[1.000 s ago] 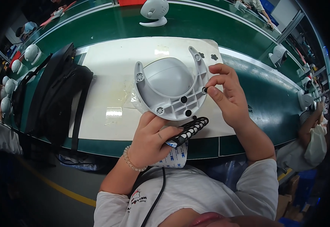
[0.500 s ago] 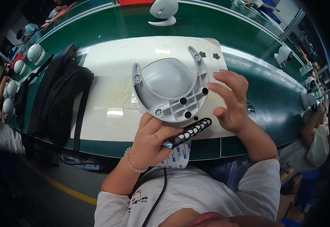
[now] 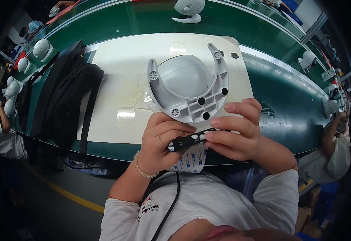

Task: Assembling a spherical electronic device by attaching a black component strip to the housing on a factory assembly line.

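A white plastic device [image 3: 184, 76] with a rounded body lies underside up, its crescent-shaped base [image 3: 189, 113] turned toward me. Black round pads [image 3: 201, 101] are stuck on the ribbed base. My left hand [image 3: 159, 138] is closed on a folded sheet of black adhesive pads [image 3: 184, 143], just in front of the base. White holes show in its black upper strip, and a printed backing sheet [image 3: 190, 160] hangs below. My right hand [image 3: 240, 134] pinches the strip's right end between thumb and fingers, which hide what is at their tips.
Under the device lies a cream work mat [image 3: 123, 80] on the green bench [image 3: 280, 96]. A black bag [image 3: 69, 96] is at the left. Small black flower-shaped pieces [image 3: 234, 55] lie at the mat's far right. Another white device [image 3: 189, 10] stands beyond; co-workers sit on both sides.
My right hand has come down from beside the base and closed its fingers on the pad strip. The left hand still holds the sheet. The view has shifted slightly.
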Demonstrator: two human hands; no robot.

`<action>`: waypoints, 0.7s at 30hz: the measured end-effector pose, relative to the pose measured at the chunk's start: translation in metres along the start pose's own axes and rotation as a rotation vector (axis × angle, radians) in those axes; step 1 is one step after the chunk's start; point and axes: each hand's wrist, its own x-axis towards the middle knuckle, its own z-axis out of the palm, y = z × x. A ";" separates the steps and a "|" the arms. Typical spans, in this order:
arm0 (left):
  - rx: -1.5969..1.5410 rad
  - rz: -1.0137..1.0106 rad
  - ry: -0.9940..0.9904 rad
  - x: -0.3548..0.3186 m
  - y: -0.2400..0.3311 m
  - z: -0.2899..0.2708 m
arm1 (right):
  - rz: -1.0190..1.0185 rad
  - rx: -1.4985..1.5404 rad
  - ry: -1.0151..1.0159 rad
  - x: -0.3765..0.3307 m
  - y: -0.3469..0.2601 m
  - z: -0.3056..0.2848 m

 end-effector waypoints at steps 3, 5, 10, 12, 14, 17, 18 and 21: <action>-0.017 0.001 0.025 -0.001 -0.002 0.001 | -0.079 -0.152 0.041 -0.009 -0.001 0.005; -0.044 -0.006 0.043 -0.003 -0.002 0.002 | -0.141 -0.170 0.069 -0.012 -0.001 0.006; 0.017 0.022 0.042 -0.003 -0.004 0.003 | -0.080 0.110 0.131 -0.004 -0.007 0.006; 0.049 0.041 0.019 -0.001 0.001 0.002 | 0.060 0.252 0.032 0.014 -0.013 0.003; 0.080 0.071 0.016 -0.001 0.001 0.003 | 0.115 0.267 -0.124 0.016 -0.014 0.005; 0.127 0.097 -0.007 -0.003 -0.002 0.001 | 0.052 0.257 -0.095 0.009 -0.014 0.009; 0.124 0.095 -0.005 -0.003 -0.003 0.001 | 0.052 0.257 -0.099 0.007 -0.015 0.008; 0.115 0.097 -0.054 -0.004 -0.007 0.000 | -0.034 0.411 -0.094 0.007 -0.012 0.007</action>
